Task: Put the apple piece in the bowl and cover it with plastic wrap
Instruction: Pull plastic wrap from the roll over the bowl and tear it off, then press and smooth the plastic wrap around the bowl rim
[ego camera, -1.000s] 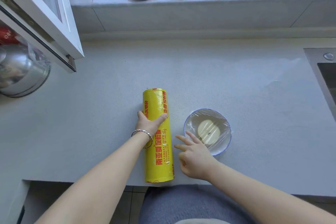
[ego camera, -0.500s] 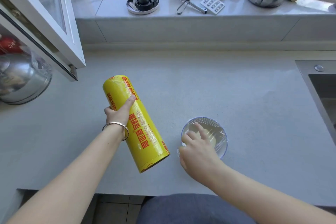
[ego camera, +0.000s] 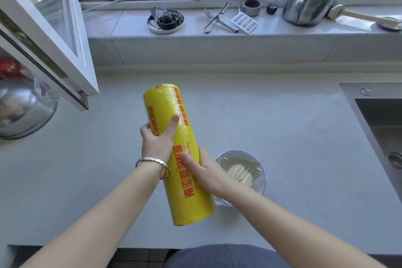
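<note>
A yellow roll of plastic wrap [ego camera: 174,137] with red lettering hangs tilted above the counter, its far end pointing at the window. My left hand [ego camera: 156,140] grips its upper half from the left. My right hand [ego camera: 203,169] is closed on its lower half from the right. To the right of the roll, a small clear bowl [ego camera: 258,183] stands on the grey counter. Plastic film is stretched over its rim, and a pale apple piece [ego camera: 240,174] shows through it. My right wrist hides the bowl's near left edge.
An open white window sash [ego camera: 54,35] juts over the counter at the left, above a metal bowl [ego camera: 24,111]. A steel sink [ego camera: 378,128] lies at the right. The sill holds a metal pot [ego camera: 309,4], tongs [ego camera: 215,18], a grater and a small dish of odds.
The roll has been lifted off the counter and swung toward the middle. My right hand left the bowl's film and took hold of the roll's lower half.
</note>
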Available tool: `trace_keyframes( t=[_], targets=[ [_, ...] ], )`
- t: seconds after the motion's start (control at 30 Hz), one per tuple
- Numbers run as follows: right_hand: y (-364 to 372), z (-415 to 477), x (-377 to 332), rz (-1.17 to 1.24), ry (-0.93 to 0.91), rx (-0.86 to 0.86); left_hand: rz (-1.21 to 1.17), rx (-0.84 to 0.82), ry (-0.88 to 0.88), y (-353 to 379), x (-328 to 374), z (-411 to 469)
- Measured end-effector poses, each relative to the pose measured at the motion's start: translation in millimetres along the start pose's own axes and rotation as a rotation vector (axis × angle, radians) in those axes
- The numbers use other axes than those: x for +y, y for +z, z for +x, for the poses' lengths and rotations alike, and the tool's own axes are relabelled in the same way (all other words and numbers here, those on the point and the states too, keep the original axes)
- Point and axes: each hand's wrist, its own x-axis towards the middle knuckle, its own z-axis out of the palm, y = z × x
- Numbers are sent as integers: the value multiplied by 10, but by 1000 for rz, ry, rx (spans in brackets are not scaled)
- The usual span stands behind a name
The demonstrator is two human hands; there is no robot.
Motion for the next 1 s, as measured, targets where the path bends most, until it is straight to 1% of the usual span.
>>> trace_keyframes(
  t=[0.07,0.17,0.2,0.27,0.33,0.4,0.47,0.5,0.6,0.67,0.73,0.8,0.9,1.0],
  targets=[
    [-55,129,-52,128,25,51,-3,-55,61,48,-1,-113],
    [-207,321,-243,359,-29,129,-44,-172,112,95,-9,-269],
    [-277,372,-315,388,-68,149,-48,-220,120,93,-30,-294],
    [-402,429,-439,370,-132,170,2,-302,149,60,-82,-302],
    [-486,464,-482,300,-152,203,62,-330,175,7,-106,-281],
    [-533,455,-412,283,-163,231,103,-248,214,-41,-83,-221],
    [-596,383,-229,237,-136,277,117,-88,261,-72,-21,-103],
    [-652,336,-88,132,-120,297,117,0,279,-82,4,-24],
    [-867,171,438,-304,-19,345,67,219,322,-78,68,204],
    [-976,28,726,-413,52,410,66,316,318,-62,56,353],
    [-1041,-91,928,-415,92,479,58,346,329,-39,0,490],
    [-1059,-158,1067,-396,133,500,63,333,330,-14,-94,572],
    [-1036,-168,1138,-340,171,490,76,305,345,-9,-190,610],
    [-1031,-112,1130,-259,173,453,91,238,342,-17,-231,636]
  ],
)
